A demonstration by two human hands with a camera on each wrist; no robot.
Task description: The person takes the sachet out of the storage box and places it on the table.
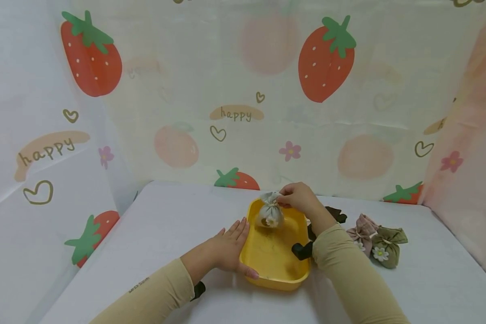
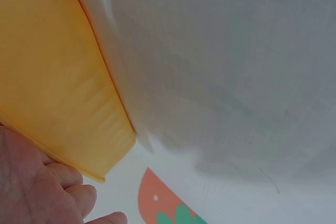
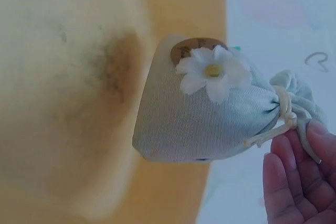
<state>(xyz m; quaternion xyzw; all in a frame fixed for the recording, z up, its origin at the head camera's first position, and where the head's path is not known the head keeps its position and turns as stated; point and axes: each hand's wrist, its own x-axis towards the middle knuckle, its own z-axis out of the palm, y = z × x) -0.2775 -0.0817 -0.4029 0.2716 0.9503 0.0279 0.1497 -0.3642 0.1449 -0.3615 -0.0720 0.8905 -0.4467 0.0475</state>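
My right hand (image 1: 302,199) pinches the gathered neck of a pale grey-green drawstring pouch (image 1: 271,215) over the far end of a yellow plastic basin (image 1: 277,284). In the right wrist view the pouch (image 3: 199,121) shows a white fabric flower, a brown label and a knotted cord beside the thumb and fingers of the right hand (image 3: 299,182). Fairly straight, the fingers of my left hand (image 1: 228,248) lie along the basin's left rim, with the thumb near its front corner. The left wrist view shows the basin's outer wall (image 2: 58,77) beside the left hand (image 2: 42,187).
A pink pouch (image 1: 362,231) and an olive green pouch (image 1: 389,247) with white flowers lie to the right of the basin, behind my right forearm. A dark thing (image 1: 337,214) shows past the right wrist. A strawberry-printed curtain (image 1: 243,72) encloses the white table (image 1: 178,216).
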